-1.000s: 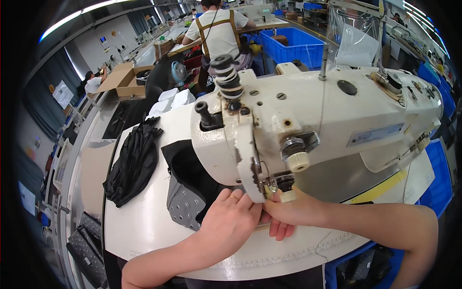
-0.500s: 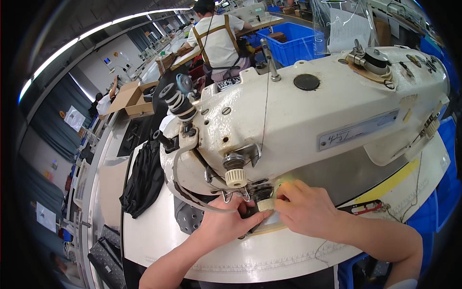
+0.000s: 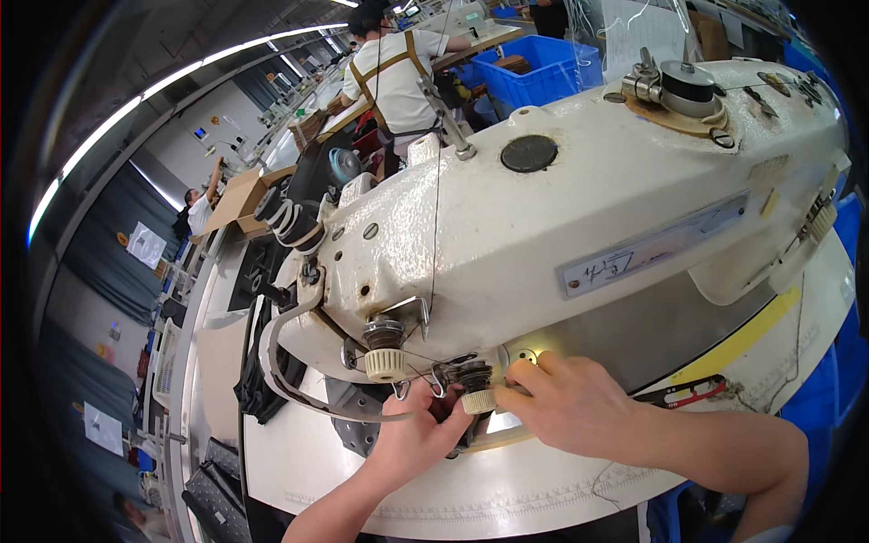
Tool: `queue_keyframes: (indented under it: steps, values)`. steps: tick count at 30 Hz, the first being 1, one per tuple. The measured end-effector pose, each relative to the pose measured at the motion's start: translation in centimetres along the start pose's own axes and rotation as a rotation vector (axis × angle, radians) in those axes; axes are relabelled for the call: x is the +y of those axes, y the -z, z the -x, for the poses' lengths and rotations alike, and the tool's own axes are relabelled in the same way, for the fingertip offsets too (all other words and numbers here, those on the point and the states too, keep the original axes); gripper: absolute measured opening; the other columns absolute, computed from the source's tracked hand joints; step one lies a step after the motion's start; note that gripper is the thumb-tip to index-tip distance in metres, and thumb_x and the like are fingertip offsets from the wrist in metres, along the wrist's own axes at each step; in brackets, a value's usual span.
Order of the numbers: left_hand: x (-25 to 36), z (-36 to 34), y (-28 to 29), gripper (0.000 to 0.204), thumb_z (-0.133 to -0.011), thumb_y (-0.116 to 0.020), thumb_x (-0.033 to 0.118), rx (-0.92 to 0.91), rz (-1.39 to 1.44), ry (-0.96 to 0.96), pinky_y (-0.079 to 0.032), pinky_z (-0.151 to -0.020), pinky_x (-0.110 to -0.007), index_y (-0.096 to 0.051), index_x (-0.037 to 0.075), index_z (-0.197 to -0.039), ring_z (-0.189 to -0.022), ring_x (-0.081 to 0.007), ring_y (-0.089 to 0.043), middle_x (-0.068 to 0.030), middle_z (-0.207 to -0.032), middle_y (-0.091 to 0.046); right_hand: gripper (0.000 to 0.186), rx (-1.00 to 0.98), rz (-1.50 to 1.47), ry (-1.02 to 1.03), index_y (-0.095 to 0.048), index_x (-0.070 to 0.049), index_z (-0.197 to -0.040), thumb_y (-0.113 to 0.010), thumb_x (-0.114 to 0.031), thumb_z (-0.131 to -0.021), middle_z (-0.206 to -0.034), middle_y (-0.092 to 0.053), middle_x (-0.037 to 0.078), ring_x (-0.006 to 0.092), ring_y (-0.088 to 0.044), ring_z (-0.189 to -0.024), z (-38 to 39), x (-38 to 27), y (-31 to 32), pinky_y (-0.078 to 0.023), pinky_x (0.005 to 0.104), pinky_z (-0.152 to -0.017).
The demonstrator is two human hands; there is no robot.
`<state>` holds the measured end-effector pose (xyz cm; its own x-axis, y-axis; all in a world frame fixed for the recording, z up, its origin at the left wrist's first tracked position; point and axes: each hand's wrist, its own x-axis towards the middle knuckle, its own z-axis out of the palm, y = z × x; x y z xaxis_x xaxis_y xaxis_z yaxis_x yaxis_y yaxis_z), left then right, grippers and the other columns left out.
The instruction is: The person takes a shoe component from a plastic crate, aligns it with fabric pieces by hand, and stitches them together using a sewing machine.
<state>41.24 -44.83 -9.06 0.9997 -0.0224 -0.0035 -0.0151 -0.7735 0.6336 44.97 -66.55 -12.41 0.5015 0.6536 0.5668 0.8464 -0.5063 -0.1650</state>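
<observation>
Head view, lower centre: cream tension knob (image 3: 479, 399) on the white sewing machine (image 3: 579, 217) is pinched by the right hand (image 3: 568, 405); left hand (image 3: 418, 441) sits curled beneath it, grip unclear. Adjustment looks underway, unfinished.

grey label plate (image 3: 654, 252) on machine arm, cardboard box (image 3: 237, 197) far left

Place: a garment sewing factory floor.
Machine: a cream industrial sewing machine (image 3: 579, 217) stood on a white bench (image 3: 507, 498).
Surroundings: more workstations, blue bins (image 3: 534, 68), a cardboard box (image 3: 237, 197), other workers.
</observation>
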Motion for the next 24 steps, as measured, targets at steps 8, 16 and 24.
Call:
queue_keyframes:
  steps: [8,16,24]
  values:
    - [-0.6,-0.3,-0.1,0.031,-0.084,-0.072,0.02,-0.019,0.193,0.052,-0.051,-0.064,-0.025,-0.06,-0.008,-0.088,-0.069,-0.0112,-0.064,-0.0106,-0.078,-0.069,0.017,-0.042,-0.034,0.018,-0.056,-0.006,-0.083,-0.066,-0.009,-0.071,-0.087,-0.049,0.005,0.0161,-0.056,-0.066,0.3,0.0,0.0,-0.046,0.0271,-0.05]
    - [0.5,-0.9,0.6,0.022,-0.081,-0.072,0.001,-0.08,0.026,0.259,-0.051,-0.082,-0.023,-0.064,-0.003,-0.102,-0.089,-0.0079,-0.063,-0.0045,-0.098,-0.069,0.017,-0.056,-0.038,0.003,-0.055,-0.006,-0.084,-0.065,-0.01,-0.072,-0.093,-0.052,0.006,0.0167,-0.057,-0.068,0.4,0.0,-0.2,-0.048,0.0274,-0.052]
    - [0.2,-0.5,-0.6,0.03,-0.085,-0.07,0.024,0.05,0.408,0.014,-0.049,-0.062,-0.027,-0.063,-0.005,-0.082,-0.066,-0.0129,-0.061,-0.0101,-0.07,-0.065,0.016,-0.075,-0.205,0.113,-0.056,-0.004,-0.086,-0.065,-0.009,-0.073,-0.113,-0.064,0.009,0.0174,-0.059,-0.072,0.2,0.3,0.1,-0.051,0.0279,-0.058]
